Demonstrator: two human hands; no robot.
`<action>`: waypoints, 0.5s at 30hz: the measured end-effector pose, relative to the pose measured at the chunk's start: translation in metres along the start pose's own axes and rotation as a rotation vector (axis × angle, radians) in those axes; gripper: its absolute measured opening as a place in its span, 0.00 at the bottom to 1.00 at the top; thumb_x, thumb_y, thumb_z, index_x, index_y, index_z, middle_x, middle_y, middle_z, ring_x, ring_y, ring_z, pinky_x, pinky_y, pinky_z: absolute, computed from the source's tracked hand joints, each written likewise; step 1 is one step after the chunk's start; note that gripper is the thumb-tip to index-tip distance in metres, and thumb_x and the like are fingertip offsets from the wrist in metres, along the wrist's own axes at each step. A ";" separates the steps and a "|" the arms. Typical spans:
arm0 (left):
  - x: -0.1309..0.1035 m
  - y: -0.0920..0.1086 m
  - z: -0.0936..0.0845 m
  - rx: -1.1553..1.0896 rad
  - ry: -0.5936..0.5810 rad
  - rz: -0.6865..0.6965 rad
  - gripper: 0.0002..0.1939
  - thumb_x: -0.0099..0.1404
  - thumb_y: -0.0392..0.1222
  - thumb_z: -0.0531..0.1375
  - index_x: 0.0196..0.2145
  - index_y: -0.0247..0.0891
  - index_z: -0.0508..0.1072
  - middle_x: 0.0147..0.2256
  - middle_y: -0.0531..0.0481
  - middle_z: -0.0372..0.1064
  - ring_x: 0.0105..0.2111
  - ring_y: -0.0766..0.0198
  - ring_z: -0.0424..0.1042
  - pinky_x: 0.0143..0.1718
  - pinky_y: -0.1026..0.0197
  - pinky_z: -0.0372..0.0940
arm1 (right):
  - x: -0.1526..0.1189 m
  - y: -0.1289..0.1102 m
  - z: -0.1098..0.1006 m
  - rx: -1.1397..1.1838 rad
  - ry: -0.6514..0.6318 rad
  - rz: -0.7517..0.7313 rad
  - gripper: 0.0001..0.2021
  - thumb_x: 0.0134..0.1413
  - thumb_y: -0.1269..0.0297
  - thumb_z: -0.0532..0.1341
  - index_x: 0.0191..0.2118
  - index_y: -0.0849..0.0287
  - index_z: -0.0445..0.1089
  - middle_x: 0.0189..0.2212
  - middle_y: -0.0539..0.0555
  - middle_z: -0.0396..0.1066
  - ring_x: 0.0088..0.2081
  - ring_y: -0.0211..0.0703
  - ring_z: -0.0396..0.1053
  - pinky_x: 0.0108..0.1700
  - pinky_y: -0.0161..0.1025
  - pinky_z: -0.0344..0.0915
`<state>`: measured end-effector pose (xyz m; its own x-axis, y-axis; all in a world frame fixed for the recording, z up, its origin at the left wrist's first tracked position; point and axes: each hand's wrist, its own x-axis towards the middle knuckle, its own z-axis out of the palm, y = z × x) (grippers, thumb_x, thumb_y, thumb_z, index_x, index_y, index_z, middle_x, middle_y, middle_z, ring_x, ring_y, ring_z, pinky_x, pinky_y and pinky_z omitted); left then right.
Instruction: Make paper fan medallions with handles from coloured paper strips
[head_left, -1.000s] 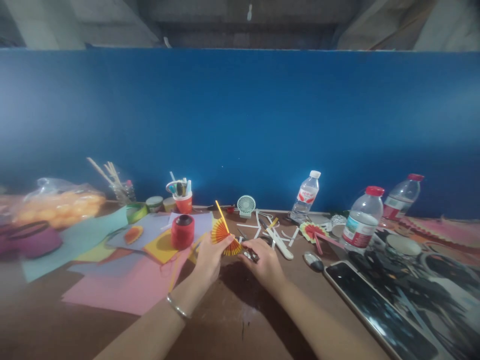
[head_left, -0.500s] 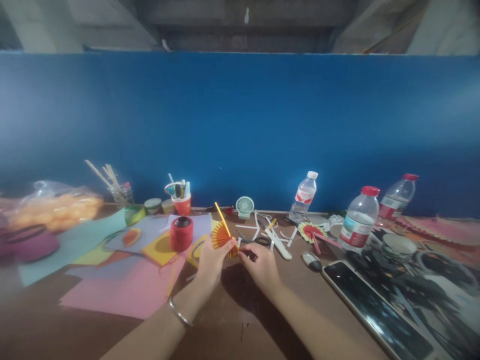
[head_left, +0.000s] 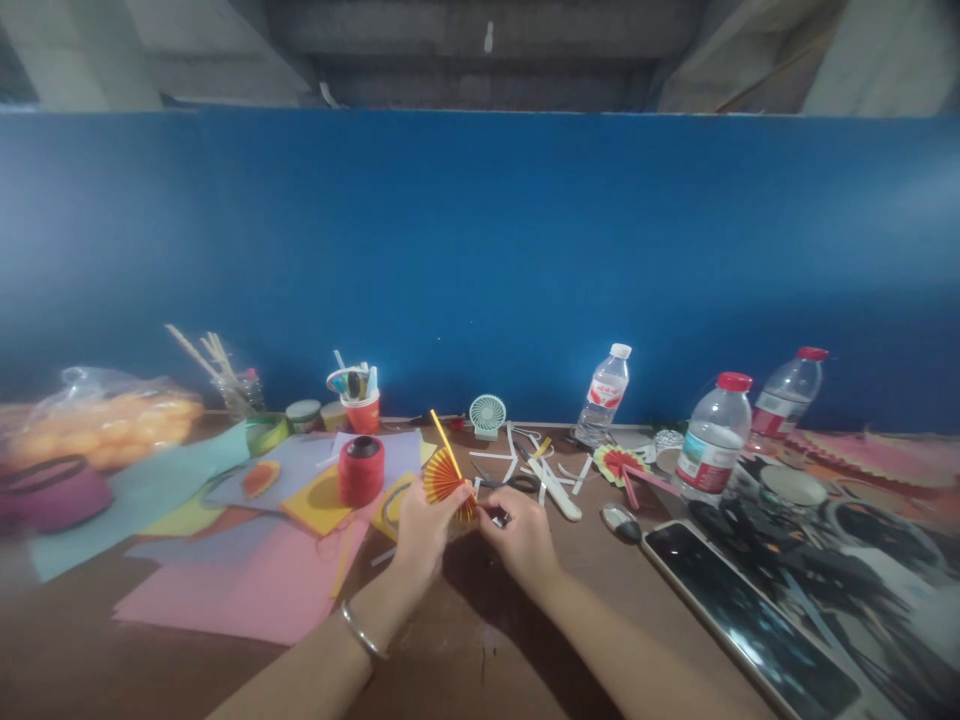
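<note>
My left hand (head_left: pixel 421 528) pinches a small pleated paper fan (head_left: pixel 441 477), orange-red with yellow edging, its folds spread upward and to the left. A straight yellow strip (head_left: pixel 444 436) rises from the fan, leaning left at the top. My right hand (head_left: pixel 523 532) is curled at the fan's lower right edge, thumb and fingertips pinched together. Whatever lies between those fingertips is too small to make out. Left of the hands stands a spool of red thread (head_left: pixel 361 474). Just beyond them lie dark-handled scissors (head_left: pixel 523 483) among white paper strips (head_left: pixel 511 468).
Coloured paper sheets (head_left: pixel 232 590) spread leftward. Behind them are a red cup of tools (head_left: pixel 363 412) and a small fan (head_left: pixel 487 414). To the right are a pleated rosette (head_left: pixel 619 463), a phone (head_left: pixel 742 620), a red-capped bottle (head_left: pixel 714 440) and a white-capped bottle (head_left: pixel 604 395).
The view has shifted slightly. The left hand keeps its pinch on the paper fan, while the right fingertips have moved a little and curled more beside its edge.
</note>
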<state>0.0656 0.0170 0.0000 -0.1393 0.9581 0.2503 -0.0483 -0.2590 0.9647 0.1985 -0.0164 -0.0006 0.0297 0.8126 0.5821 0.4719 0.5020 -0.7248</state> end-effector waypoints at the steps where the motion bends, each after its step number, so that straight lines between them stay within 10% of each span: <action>1: 0.001 0.000 -0.001 0.005 -0.009 0.001 0.16 0.46 0.43 0.65 0.32 0.33 0.71 0.28 0.47 0.74 0.29 0.58 0.73 0.33 0.59 0.66 | 0.001 0.000 0.000 0.062 -0.006 0.047 0.05 0.46 0.68 0.59 0.23 0.58 0.68 0.22 0.50 0.67 0.27 0.40 0.63 0.31 0.34 0.59; 15: -0.003 0.014 0.004 -0.341 -0.324 -0.192 0.12 0.43 0.36 0.67 0.28 0.31 0.71 0.25 0.50 0.73 0.24 0.65 0.71 0.28 0.64 0.66 | 0.012 0.015 0.003 0.574 -0.197 0.357 0.12 0.38 0.58 0.64 0.20 0.63 0.66 0.15 0.46 0.63 0.19 0.33 0.58 0.24 0.31 0.56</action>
<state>0.0695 0.0107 0.0129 0.2153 0.9670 0.1363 -0.3703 -0.0483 0.9277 0.2034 0.0021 -0.0058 -0.0896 0.9681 0.2339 -0.0782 0.2273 -0.9707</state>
